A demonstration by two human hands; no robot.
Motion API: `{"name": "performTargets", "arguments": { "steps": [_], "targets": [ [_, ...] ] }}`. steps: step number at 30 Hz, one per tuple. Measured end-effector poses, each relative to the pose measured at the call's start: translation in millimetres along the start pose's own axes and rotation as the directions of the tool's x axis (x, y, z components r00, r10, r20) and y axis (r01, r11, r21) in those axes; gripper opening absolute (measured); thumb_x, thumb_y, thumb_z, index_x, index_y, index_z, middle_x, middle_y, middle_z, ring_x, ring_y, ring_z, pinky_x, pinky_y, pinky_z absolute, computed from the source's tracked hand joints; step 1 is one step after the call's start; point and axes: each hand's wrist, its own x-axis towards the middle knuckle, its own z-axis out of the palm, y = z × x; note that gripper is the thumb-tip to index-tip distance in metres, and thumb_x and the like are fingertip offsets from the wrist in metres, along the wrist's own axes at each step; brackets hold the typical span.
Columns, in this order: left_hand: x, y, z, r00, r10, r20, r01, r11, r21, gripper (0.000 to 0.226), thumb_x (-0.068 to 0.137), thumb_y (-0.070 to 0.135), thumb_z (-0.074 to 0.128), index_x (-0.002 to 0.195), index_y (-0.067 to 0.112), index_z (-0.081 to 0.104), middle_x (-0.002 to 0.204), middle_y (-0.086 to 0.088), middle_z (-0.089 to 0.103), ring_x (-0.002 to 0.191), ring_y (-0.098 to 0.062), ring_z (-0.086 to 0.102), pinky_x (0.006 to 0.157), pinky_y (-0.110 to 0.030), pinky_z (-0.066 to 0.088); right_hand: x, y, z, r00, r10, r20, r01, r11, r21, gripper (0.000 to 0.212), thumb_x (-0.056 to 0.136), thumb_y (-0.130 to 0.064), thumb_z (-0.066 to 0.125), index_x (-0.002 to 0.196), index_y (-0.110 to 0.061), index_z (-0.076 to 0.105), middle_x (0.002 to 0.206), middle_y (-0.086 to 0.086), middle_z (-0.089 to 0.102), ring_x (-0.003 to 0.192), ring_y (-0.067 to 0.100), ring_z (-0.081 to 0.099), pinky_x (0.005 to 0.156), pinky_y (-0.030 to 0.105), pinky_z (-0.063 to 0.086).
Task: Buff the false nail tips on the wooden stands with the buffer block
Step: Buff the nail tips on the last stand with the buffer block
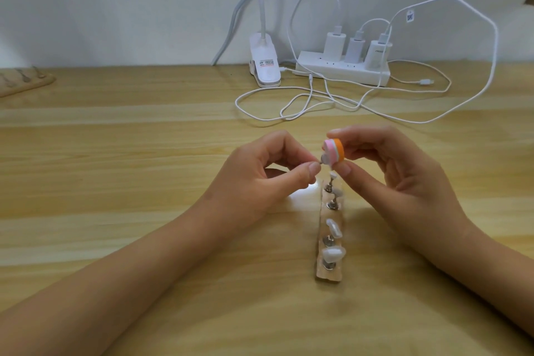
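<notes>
A narrow wooden stand (pixel 330 274) lies on the table in front of me, running away from me, with several metal pins bearing clear false nail tips (pixel 333 253). My left hand (pixel 260 179) pinches the metal stem of one nail tip (pixel 412 158) lifted off the stand, just above its far end. My right hand (pixel 387 170) grips a small round buffer block (pixel 422 151) with pink, white and orange layers between thumb and fingers. The block's pink face touches the held nail tip.
A white power strip (pixel 342 71) with three chargers and looping white cables (pixel 289 104) sits at the back of the wooden table (pixel 115 170). A white clip lamp base (pixel 264 65) stands beside it. Another wooden stand (pixel 23 82) lies at the far left edge.
</notes>
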Motion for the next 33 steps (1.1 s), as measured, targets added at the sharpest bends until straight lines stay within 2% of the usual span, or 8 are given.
{"name": "performTargets", "arguments": {
  "steps": [5,8,10,15,21,24,29,33],
  "targets": [
    [-0.1,0.2,0.3,1.000,0.009,0.014,-0.009,1.000,-0.005,0.004,0.083,0.017,0.069,0.081,0.017,0.065,0.077,0.004,0.068,0.076,-0.008,0.066,0.070,-0.022,0.054,-0.1,0.7,-0.6,1.000,0.005,-0.015,-0.004,0.998,0.059,0.024,0.091,-0.040,0.068,0.114,-0.039,0.064,0.110,-0.011,0.069,0.104,0.017,0.066,0.096,0.026,0.049],
    [0.3,-0.5,-0.1,1.000,0.011,0.010,-0.011,1.000,0.005,0.003,0.083,0.018,0.069,0.082,0.019,0.066,0.077,0.004,0.069,0.077,-0.009,0.066,0.073,-0.026,0.056,1.3,2.2,0.2,0.998,0.062,0.026,-0.064,0.995,0.080,0.024,0.089,-0.034,0.071,0.112,-0.034,0.063,0.107,-0.012,0.071,0.102,0.013,0.068,0.094,0.024,0.050],
    [0.6,-1.1,-0.1,1.000,0.010,0.016,-0.010,1.000,-0.002,0.003,0.083,0.019,0.068,0.083,0.019,0.065,0.077,0.004,0.070,0.077,-0.009,0.066,0.073,-0.025,0.055,0.6,2.4,-0.5,1.000,0.027,-0.010,-0.026,0.996,0.090,0.024,0.092,-0.027,0.069,0.115,-0.031,0.062,0.109,-0.011,0.070,0.103,0.015,0.068,0.094,0.024,0.050],
    [1.4,-2.2,-0.5,1.000,0.005,0.026,-0.005,1.000,0.004,0.003,0.084,0.019,0.067,0.083,0.017,0.065,0.077,0.003,0.070,0.076,-0.009,0.066,0.073,-0.026,0.056,0.3,-0.6,-0.1,0.999,0.032,0.012,-0.033,0.995,0.093,0.026,0.090,-0.035,0.067,0.116,-0.035,0.065,0.113,-0.009,0.071,0.106,0.017,0.068,0.096,0.024,0.049],
    [1.4,-2.1,-0.4,1.000,0.001,0.030,-0.001,1.000,0.005,0.004,0.083,0.019,0.067,0.084,0.015,0.065,0.076,0.004,0.069,0.076,-0.009,0.066,0.074,-0.027,0.057,0.9,-2.1,-0.7,0.999,0.033,0.002,-0.033,0.996,0.081,0.026,0.089,-0.034,0.068,0.115,-0.036,0.065,0.112,-0.010,0.071,0.106,0.017,0.068,0.096,0.025,0.050],
    [1.2,-0.9,-0.2,1.000,-0.003,0.030,0.003,1.000,-0.005,0.004,0.083,0.019,0.068,0.084,0.016,0.065,0.077,0.003,0.069,0.076,-0.009,0.067,0.073,-0.025,0.056,-0.3,-2.3,0.0,1.000,0.002,-0.027,-0.001,0.998,0.059,0.026,0.091,-0.034,0.068,0.117,-0.038,0.065,0.112,-0.011,0.070,0.106,0.019,0.068,0.097,0.026,0.050],
    [0.7,0.4,-1.0,1.000,-0.009,0.011,0.010,0.999,-0.051,0.002,0.083,0.019,0.068,0.084,0.020,0.066,0.077,0.004,0.070,0.077,-0.009,0.066,0.073,-0.022,0.053,1.1,1.2,0.2,0.997,0.081,-0.011,-0.081,0.997,-0.004,0.019,0.089,-0.035,0.070,0.107,-0.039,0.068,0.107,-0.012,0.071,0.104,0.017,0.067,0.095,0.028,0.051],
    [1.1,2.6,-2.4,1.000,-0.024,0.017,0.026,0.993,-0.118,0.009,0.079,0.023,0.075,0.083,0.029,0.071,0.080,0.008,0.070,0.079,-0.006,0.064,0.071,-0.018,0.051,1.5,-2.8,-5.2,0.994,0.043,-0.102,-0.035,0.996,0.084,0.029,0.083,-0.033,0.075,0.110,-0.037,0.065,0.107,-0.003,0.071,0.102,0.020,0.068,0.093,0.027,0.051]
  ]
}}
